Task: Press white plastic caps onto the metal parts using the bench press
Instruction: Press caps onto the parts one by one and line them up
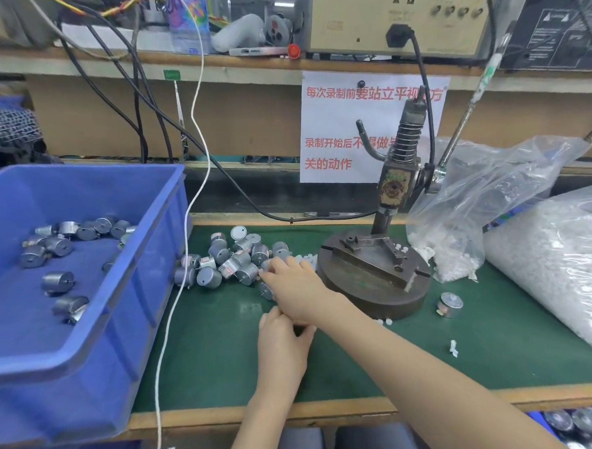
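A pile of small grey metal cylinders (231, 260) lies on the green mat, left of the bench press (376, 263). My right hand (296, 288) reaches across to the pile's right edge, its fingertips on the parts there; whether it pinches one is unclear. My left hand (282, 337) lies just below it with fingers curled round something dark and small. Loose white plastic caps (306, 258) sit between the pile and the press's round base. The press fixture holds no part.
A blue bin (111, 317) with several metal parts fills the left. Clear bags of white caps (560, 252) stand at the right. One metal part (450, 303) lies right of the press base. A white cable (178, 286) hangs across the mat's left side.
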